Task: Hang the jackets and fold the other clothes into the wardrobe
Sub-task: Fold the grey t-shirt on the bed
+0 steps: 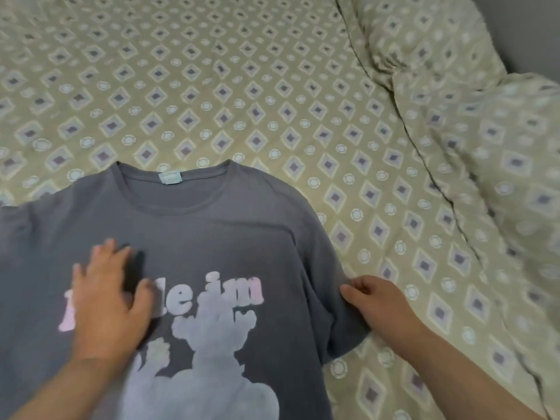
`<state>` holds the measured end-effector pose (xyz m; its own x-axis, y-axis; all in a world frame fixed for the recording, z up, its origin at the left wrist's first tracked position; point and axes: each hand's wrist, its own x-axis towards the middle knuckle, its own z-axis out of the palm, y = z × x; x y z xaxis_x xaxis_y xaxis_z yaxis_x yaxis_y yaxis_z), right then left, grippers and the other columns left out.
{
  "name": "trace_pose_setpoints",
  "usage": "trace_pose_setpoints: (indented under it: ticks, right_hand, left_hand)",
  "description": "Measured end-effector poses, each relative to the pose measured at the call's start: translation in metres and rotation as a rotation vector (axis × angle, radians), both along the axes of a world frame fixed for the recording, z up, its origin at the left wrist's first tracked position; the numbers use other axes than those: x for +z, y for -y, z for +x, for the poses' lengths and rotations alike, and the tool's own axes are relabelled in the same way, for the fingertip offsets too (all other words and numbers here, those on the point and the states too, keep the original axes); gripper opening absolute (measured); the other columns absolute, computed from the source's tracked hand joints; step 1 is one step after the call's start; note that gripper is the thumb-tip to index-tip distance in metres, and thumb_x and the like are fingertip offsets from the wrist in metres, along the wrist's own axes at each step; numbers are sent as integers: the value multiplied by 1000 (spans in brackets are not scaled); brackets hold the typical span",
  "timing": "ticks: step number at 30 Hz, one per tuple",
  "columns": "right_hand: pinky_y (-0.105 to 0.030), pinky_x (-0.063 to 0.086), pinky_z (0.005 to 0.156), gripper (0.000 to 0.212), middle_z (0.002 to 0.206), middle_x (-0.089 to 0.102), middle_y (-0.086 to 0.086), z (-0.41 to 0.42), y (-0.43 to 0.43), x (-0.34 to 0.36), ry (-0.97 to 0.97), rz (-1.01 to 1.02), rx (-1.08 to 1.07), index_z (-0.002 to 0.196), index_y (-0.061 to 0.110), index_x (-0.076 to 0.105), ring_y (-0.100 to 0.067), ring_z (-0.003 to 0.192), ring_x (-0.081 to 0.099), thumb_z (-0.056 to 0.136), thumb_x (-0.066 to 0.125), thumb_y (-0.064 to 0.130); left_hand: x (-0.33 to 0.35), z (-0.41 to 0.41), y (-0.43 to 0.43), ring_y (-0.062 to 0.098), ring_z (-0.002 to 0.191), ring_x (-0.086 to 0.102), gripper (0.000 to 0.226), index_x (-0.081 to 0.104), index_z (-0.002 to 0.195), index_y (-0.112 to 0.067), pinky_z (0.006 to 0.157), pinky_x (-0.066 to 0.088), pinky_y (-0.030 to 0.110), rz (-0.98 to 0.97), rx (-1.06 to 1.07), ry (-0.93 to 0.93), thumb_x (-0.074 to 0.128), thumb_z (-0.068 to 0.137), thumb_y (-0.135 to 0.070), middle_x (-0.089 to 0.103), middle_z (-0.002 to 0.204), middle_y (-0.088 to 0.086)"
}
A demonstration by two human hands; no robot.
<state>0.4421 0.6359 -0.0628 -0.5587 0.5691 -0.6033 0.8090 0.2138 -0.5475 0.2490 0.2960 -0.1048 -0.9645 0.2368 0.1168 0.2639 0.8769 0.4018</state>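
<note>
Covering nearly the whole view, the bed (212,86) wore a pale green sheet patterned with diamonds and small circles. Along its right side lay two plump shapes in the same fabric, the far pillow (424,40) and the near pillow (509,153), touching each other. The grey T-shirt (242,231) lay spread flat, front up, on the near left part of the bed, its neckline toward the far side and its lower part running out past the near edge of view. Across its chest ran a pale print (218,344): pinkish-white lettering above a whitish cartoon-like shape. The left hand (106,295), blurred, lay palm down over the left end of the lettering, its fingers straight and spread apart, pressing the cloth. The right hand (372,301) was at the edge of the right sleeve (339,325), fingers and thumb curled together, pinching the cloth there. Smallest, a light blue label (170,178) sat inside the back of the neckline.
</note>
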Motion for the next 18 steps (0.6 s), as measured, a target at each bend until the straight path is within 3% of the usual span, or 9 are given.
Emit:
trace_pose_setpoints:
  ticks: [3,5,7,9,11,14,16,18]
  right_hand:
    - [-28,49,64,17,74,71,0,0,-17,4,-14,-300,-36,74,18,70,-14,69,65,90,68,23]
    - [-32,49,65,21,75,65,-7,-1,-23,0,-11,-459,-104,75,16,66,-21,69,60,94,64,23]
    - [-29,47,60,20,76,63,-9,-3,-33,-3,-25,-511,-199,82,13,63,-20,66,59,98,59,24]
    - [-27,46,59,25,76,66,-9,-9,-51,-4,-77,-397,-295,84,8,63,-17,65,60,100,55,25]
    - [-30,48,63,28,82,68,-10,-21,-82,-2,-139,-153,-361,85,9,63,-17,70,61,100,51,28]
    - [-28,37,57,27,81,62,-5,-44,-120,-1,-175,133,-218,84,12,59,-17,71,56,101,48,30]
    - [-29,40,60,25,81,62,-3,-55,-131,-9,-147,107,-105,83,17,60,-21,77,59,100,50,33]
    - [-34,52,70,31,89,69,-10,-55,-139,-14,-126,-129,-159,87,13,65,-29,86,66,97,56,40]
  left_hand:
    - [22,-3,-129,9,146,19,51,43,144,-17,118,15,27,219,-353,122,58,95,-20,27,159,-6]
    - [25,-29,-194,12,149,15,54,40,147,-17,116,14,24,168,-535,127,57,96,-23,24,161,-4]
    - [28,-60,-241,25,143,30,54,44,142,-18,114,27,34,-22,-651,162,57,94,-37,40,151,2]
    - [28,-69,-268,28,118,48,50,54,127,-17,96,41,37,-182,-733,208,58,90,-50,54,122,4]
    - [15,-61,-279,25,98,49,39,59,103,-15,79,37,33,-141,-692,138,60,88,-51,53,96,1]
    - [-3,-50,-275,22,79,43,32,52,80,-17,71,28,33,-53,-579,-58,55,91,-47,46,78,-1]
    - [-11,-52,-276,21,73,39,31,46,74,-20,69,25,33,-54,-549,-98,51,91,-45,42,73,-2]
    - [-12,-55,-278,21,68,37,33,41,69,-22,68,25,34,-84,-564,-87,48,90,-46,38,68,-4]
